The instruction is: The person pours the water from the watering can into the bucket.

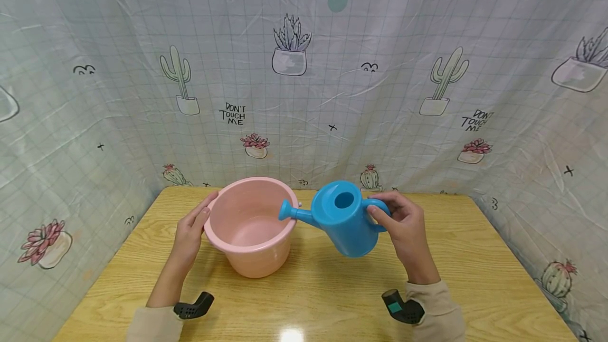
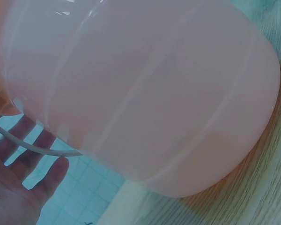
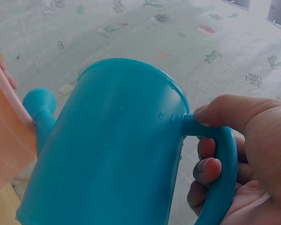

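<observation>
A pink bucket (image 1: 258, 257) stands upright on the table, its mouth facing up. My left hand (image 1: 189, 231) rests on its left rim; in the left wrist view the fingers (image 2: 49, 180) reach out straight beside the thin bail handle (image 2: 42, 151). With my right hand (image 1: 404, 220) I grip the handle (image 3: 225, 173) of a blue watering can (image 1: 349, 234), thumb on top and fingers curled through the loop. The can leans left, and its spout head (image 1: 287, 210) overlaps the bucket's right rim. Water drops (image 3: 172, 117) cling to the can near the handle.
A light wooden table (image 1: 465, 257) lies under everything. Behind it and at both sides hangs a plastic sheet (image 1: 328, 88) printed with cacti and potted plants. A black device (image 1: 195, 307) sits on my left wrist, another (image 1: 401, 307) on my right.
</observation>
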The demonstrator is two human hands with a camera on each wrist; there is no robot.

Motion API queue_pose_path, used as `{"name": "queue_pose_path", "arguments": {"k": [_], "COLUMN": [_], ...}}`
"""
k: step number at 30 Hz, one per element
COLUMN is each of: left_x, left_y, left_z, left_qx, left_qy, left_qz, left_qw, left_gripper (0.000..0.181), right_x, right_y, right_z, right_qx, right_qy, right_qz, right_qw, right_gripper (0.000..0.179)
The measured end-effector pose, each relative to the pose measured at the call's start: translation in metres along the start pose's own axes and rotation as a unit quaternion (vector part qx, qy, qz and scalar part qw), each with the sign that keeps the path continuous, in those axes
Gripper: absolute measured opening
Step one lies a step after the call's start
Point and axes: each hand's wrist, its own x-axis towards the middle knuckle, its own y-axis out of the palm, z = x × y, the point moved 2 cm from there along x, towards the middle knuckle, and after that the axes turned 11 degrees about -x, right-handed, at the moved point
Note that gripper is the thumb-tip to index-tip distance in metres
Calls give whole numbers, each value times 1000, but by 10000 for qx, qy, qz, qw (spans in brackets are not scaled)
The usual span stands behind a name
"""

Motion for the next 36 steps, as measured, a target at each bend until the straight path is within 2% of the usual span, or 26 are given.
{"name": "queue_pose_path", "arguments": {"k": [36], "left_x": [0], "left_y": [0], "left_z": [3], "left_qx": [-79], "left_qy": [46], "left_qz": [8], "left_qw": [10000], "left_gripper": [47], "right_x": [0], "right_y": [0], "right_z": [0], "right_qx": [-96], "right_qy": [-47], "right_qz": [-29], "right_qw": [9999], "right_gripper": [22]}}
